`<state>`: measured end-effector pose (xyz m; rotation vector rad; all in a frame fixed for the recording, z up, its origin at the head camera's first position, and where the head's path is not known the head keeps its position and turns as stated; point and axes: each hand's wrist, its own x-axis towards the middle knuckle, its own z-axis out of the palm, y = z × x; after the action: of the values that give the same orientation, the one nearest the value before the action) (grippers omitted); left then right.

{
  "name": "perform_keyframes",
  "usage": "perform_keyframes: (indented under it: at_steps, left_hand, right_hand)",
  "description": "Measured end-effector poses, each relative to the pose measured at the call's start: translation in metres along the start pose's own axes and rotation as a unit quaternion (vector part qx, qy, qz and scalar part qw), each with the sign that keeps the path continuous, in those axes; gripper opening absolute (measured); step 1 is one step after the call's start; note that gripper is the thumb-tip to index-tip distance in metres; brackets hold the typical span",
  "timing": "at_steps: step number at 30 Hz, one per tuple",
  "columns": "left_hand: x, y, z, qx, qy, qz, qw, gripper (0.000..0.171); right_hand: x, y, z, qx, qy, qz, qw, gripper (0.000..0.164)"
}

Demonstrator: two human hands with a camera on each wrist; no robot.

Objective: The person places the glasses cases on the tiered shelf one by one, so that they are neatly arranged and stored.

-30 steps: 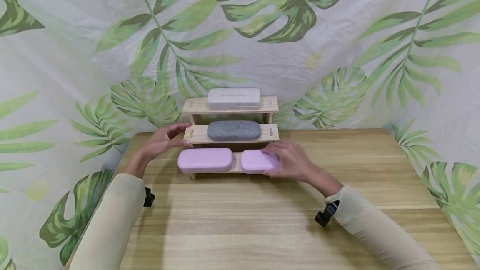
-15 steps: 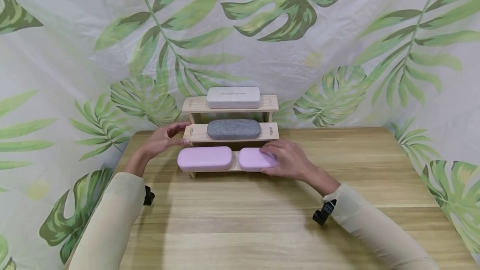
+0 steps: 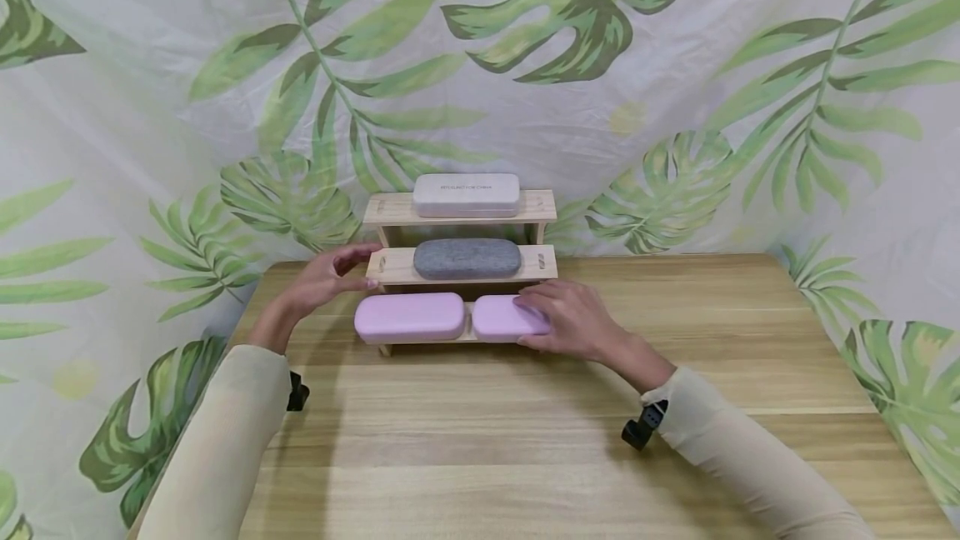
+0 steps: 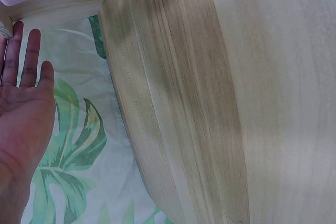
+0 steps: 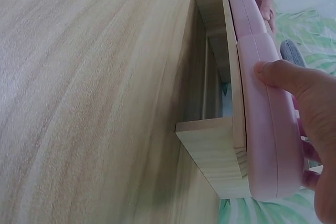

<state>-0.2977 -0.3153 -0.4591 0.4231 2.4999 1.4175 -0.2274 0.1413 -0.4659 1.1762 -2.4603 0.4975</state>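
Observation:
A stepped wooden stand [image 3: 381,272] with three shelves stands on the table. On its lowest shelf lie two pink glasses cases side by side, the left case [image 3: 409,317] and the right case [image 3: 498,317], with a narrow gap between them in the head view. My right hand [image 3: 573,319] grips the right case's right end, its thumb [image 5: 281,74] on the front side and fingers behind. My left hand [image 3: 321,282] is at the middle shelf's left end; its fingers [image 4: 30,59] look straight, with tips touching the wood.
A grey fabric glasses case [image 3: 467,259] lies on the middle shelf. The top shelf carries a white case [image 3: 467,195] with printed lettering. The wooden table [image 3: 480,440] extends in front, and a leaf-patterned cloth [image 3: 525,123] hangs behind.
My right hand has slid the right pink case leftwards along the lowest shelf, narrowing the gap to the left one. The left hand has stayed put.

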Motion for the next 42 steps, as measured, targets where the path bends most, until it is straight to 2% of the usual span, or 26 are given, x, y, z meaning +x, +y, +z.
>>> perform_keyframes:
  at_steps: [21,31,42]
  left_hand:
    - [-0.0010,-0.0012,0.0003,-0.007,0.000,0.001,1.0000,0.069]
    - [0.0000,0.0014,0.0001,0.000,-0.005,0.000,1.0000,0.071]
    - [-0.0003,0.0011,-0.0009,0.002,-0.010,0.002,0.9999,0.071]
  right_hand:
    - [0.0046,-0.0056,0.0033,-0.018,-0.005,-0.010,1.000,0.058]
    - [0.0045,-0.0062,0.0043,-0.019,0.004,-0.010,1.000,0.059]
    - [0.0006,-0.0024,0.0037,-0.020,0.020,-0.032,0.999,0.054]
